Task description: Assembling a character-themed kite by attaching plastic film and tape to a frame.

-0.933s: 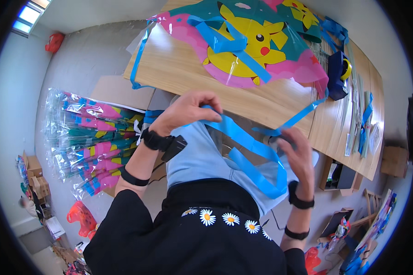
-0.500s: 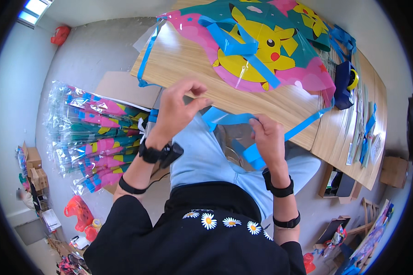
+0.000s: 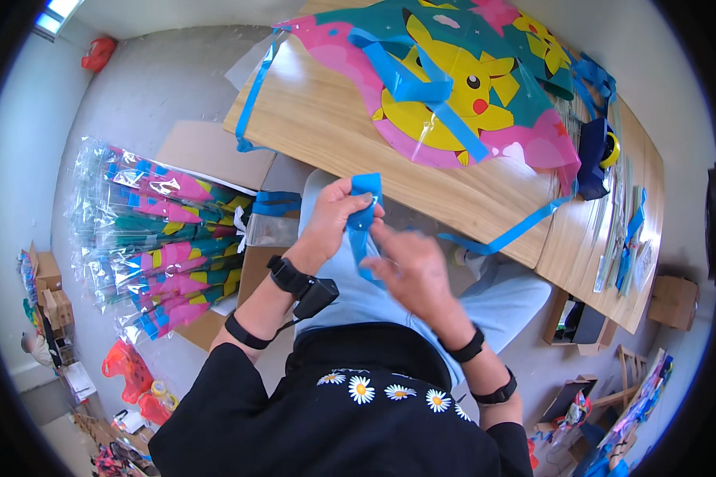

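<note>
My left hand (image 3: pixel 336 216) pinches a strip of blue ribbon (image 3: pixel 365 188) between thumb and fingers, above my lap. The ribbon hangs down from the grip past my right hand (image 3: pixel 415 270). My right hand is at the ribbon's lower side, its fingers blurred by motion, so its grip on the ribbon cannot be made out. On the table ahead lies a plastic kite (image 3: pixel 429 119) in green and pink with a yellow cartoon animal. A folded blue streamer (image 3: pixel 414 87) rests on it. Another blue streamer (image 3: pixel 525 228) runs from its near right corner over the table edge.
The wooden table (image 3: pixel 318 135) spans the front. On its right stand a dark blue tape dispenser (image 3: pixel 593 159) and bundles of thin clear rods (image 3: pixel 612 230). To my left, several bagged kites (image 3: pixel 167 238) sit on a cardboard box. Red plastic bags (image 3: pixel 127 370) lie on the floor.
My left hand has moved down and taken hold of the blue ribbon, which now hangs upright. My right hand has moved left and up toward my left hand.
</note>
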The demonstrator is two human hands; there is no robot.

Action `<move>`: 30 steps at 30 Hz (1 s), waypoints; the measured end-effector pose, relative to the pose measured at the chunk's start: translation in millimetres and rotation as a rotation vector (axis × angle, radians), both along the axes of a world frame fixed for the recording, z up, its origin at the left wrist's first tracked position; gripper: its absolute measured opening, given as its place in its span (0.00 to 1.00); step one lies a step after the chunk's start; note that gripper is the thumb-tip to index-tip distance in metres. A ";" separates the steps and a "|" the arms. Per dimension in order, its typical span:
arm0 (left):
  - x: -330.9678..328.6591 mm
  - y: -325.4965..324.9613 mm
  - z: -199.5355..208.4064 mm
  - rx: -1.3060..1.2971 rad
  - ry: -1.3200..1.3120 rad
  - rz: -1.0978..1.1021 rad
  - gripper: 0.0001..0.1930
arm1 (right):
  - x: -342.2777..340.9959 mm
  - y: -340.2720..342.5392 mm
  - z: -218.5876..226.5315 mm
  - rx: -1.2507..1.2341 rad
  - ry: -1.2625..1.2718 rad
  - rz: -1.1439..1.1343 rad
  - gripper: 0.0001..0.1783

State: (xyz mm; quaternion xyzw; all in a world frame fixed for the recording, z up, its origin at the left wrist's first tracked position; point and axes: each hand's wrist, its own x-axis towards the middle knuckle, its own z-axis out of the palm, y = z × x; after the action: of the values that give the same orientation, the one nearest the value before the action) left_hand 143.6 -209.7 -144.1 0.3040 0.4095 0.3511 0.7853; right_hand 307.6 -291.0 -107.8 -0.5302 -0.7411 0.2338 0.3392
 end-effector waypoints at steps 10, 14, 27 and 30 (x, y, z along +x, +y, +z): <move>-18.8 -23.8 36.4 0.178 0.105 -0.083 0.12 | 125.2 122.0 -107.8 -0.045 -0.733 -0.359 0.39; -16.0 -31.9 46.9 0.191 0.034 -0.207 0.19 | 155.7 122.3 -97.3 -0.030 -0.799 -0.396 0.37; 0.2 -27.5 47.2 0.242 0.032 -0.381 0.21 | 86.3 94.0 -95.1 0.042 -0.636 -0.271 0.37; -7.5 -32.7 47.2 0.248 0.072 -0.360 0.20 | 96.5 92.2 -101.4 0.013 -0.660 -0.273 0.39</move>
State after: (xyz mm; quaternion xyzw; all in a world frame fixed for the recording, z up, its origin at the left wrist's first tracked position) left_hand 136.1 -242.5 -96.9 0.4790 0.3300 0.2418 0.7767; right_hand 404.1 -198.8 -209.1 -0.6693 -0.7343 -0.0021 0.1131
